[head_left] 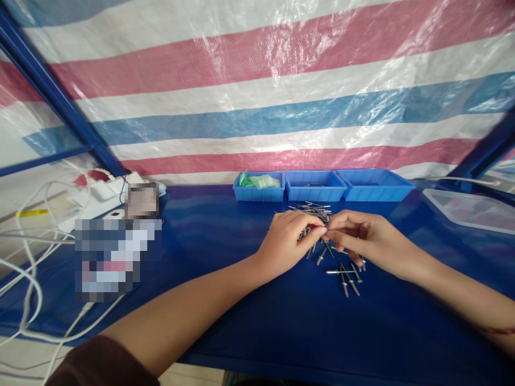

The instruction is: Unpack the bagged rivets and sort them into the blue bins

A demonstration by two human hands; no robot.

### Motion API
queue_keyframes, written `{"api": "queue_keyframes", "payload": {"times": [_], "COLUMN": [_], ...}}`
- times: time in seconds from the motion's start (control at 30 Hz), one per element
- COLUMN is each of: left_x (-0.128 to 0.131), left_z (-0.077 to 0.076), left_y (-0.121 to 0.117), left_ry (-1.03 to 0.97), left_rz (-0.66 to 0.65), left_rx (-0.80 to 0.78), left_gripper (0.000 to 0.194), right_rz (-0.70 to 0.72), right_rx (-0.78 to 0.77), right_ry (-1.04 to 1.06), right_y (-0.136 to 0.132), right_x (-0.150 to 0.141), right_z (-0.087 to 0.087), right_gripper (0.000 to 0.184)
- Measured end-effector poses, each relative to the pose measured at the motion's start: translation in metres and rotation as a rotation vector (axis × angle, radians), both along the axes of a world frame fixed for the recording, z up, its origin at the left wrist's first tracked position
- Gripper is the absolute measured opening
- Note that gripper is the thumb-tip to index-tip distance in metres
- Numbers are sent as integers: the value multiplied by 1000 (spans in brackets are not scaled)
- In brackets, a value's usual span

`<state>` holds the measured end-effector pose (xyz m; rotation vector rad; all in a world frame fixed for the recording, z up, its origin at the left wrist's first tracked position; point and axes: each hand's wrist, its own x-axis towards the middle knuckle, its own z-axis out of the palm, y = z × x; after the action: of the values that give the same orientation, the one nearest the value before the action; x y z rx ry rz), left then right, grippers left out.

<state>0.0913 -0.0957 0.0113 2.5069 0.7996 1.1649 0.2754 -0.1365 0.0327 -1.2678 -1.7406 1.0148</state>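
Note:
My left hand [287, 236] and my right hand [362, 236] meet fingertip to fingertip over a pile of metal blind rivets [311, 210] on the blue table [201, 230]. Thumb and fingers of each hand are pinched together. Whatever lies between the fingertips is hidden or too small to name. The left hand covers part of the pile. Several loose rivets [350, 280] lie crossed over one another, just nearer to me than the right hand.
Three blue bins line the back: the left bin [259, 194] holds green packets [263, 181], the middle bin [316, 192] a few thin pieces, then the right bin [376, 187]. A clear plastic lid [470, 209] lies at right. White cables [30, 300] and a power strip [100, 198] crowd the left.

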Motion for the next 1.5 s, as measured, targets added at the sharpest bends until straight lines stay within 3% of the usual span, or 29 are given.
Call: {"api": "queue_keyframes", "payload": {"times": [0.2, 0.43, 0.57, 0.77, 0.93, 1.07, 1.17, 1.3, 1.5], "left_x": [-1, -1, 0, 1, 2, 2, 2, 1, 2], "left_z": [2, 2, 1, -1, -2, -2, -4, -7, -10], "left_y": [-3, -1, 1, 1, 1, 1, 3, 6, 8], "left_ry": [-60, -58, 15, 53, 17, 22, 17, 2, -13], "left_rz": [-3, 35, 27, 26, 44, 58, 60, 33, 14], "left_rx": [71, 36, -35, -41, -73, -63, -74, -84, -94], "left_gripper": [10, 8, 11, 18, 24, 23, 23, 30, 34], "right_rz": [5, -143, -210, -167, -506, -591, -529, -428, 177], "right_rx": [88, 270, 374, 489, 610, 667, 654, 607, 288], "right_ry": [-71, -51, -171, -373, -475, -624, -718, -702, -622], "right_y": [-3, -1, -6, -8, 35, 89, 109, 89, 25], "right_x": [-7, -1, 0, 2, 17, 29, 31, 30, 34], "right_z": [7, -1, -2, 11, 27, 28, 22, 18, 18], "right_gripper": [26, 20, 21, 22, 22, 21, 23, 20, 13]}}
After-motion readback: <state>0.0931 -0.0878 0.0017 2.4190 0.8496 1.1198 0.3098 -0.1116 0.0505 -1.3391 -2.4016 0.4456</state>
